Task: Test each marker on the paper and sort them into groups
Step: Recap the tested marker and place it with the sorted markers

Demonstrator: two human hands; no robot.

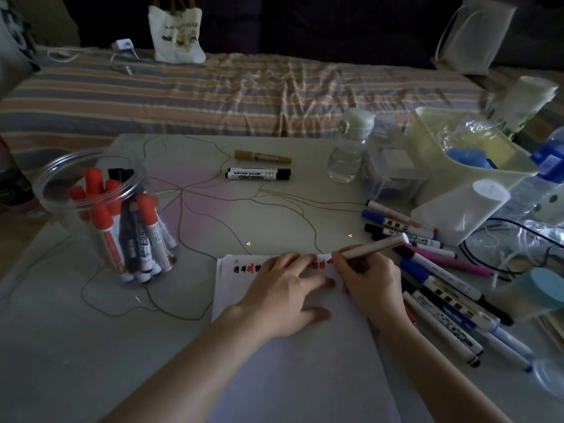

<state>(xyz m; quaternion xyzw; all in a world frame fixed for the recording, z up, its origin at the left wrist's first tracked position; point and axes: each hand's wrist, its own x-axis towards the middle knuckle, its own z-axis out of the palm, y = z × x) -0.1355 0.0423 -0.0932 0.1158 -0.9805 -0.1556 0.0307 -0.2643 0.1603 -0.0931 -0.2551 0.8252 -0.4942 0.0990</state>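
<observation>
My right hand (pixel 370 282) grips a red marker (pixel 374 246) with its tip on the top right corner of the white paper (pixel 293 361). My left hand (pixel 283 291) lies flat on the paper with fingers spread, pressing it down. A row of black and red scribbles (pixel 247 268) runs along the paper's top edge. A clear jar (pixel 100 209) at the left holds several red and black markers. Two markers lie apart at the back: a black whiteboard marker (pixel 258 174) and a yellow marker (pixel 262 156). Several loose markers (pixel 439 288) lie in a pile to the right of the paper.
A water bottle (pixel 351 145), a clear box (pixel 393 169), a cream basket (pixel 476 166) and a white roll (pixel 476 206) crowd the table's right side. Cables (pixel 518 245) and a teal tape roll (pixel 543 288) lie at the far right. A striped bed with a tote bag (pixel 177 35) is behind.
</observation>
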